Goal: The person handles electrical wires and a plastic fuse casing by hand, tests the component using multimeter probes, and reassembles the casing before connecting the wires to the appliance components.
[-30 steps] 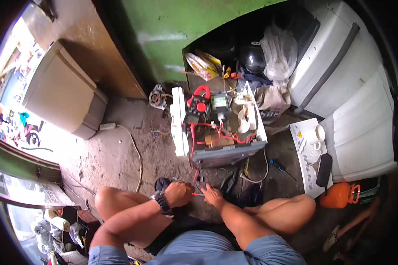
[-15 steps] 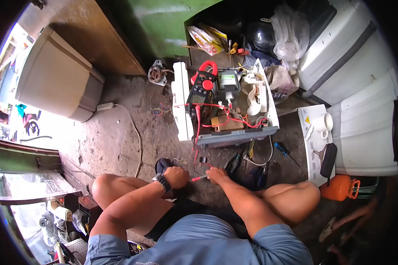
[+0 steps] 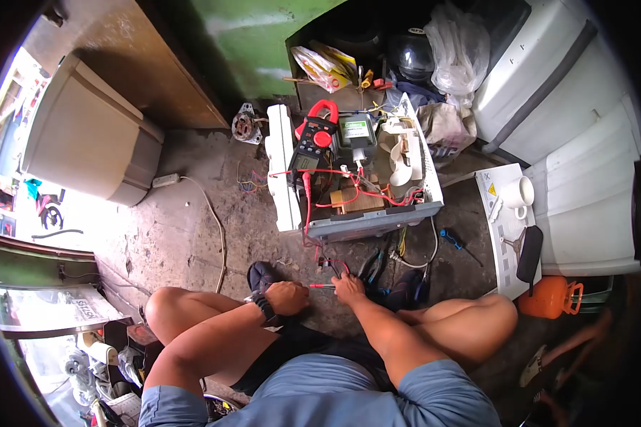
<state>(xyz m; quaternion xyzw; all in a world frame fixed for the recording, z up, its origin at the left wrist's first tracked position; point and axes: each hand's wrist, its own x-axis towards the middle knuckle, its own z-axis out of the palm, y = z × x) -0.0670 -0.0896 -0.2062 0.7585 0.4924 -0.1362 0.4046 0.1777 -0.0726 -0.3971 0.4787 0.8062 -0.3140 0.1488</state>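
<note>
My right hand [image 3: 349, 289] is closed around a thin red test probe [image 3: 322, 286], which points left towards my other hand. My left hand [image 3: 286, 297], with a dark band at the wrist, is closed; anything inside its fingers is hidden. A red lead [image 3: 307, 206] runs down from a red-and-black clamp meter [image 3: 315, 139] towards my hands. The meter rests on an opened appliance [image 3: 377, 226] with a white fan, a wound transformer and red wires inside. Beside my right hand lie dark-handled pliers [image 3: 372, 267].
A blue-handled screwdriver [image 3: 459, 245] lies on the floor right of the appliance. A white panel [image 3: 490, 235] carries a white cup [image 3: 516, 196] and a black elongated case [image 3: 529, 256]. An orange container [image 3: 547, 297] stands nearby. A small motor [image 3: 246, 124] and a power cord [image 3: 217, 220] are at left.
The view has shifted slightly, so the appliance sits a little further left. My left hand is a little further from the probe's left end. My right hand keeps hold of the probe.
</note>
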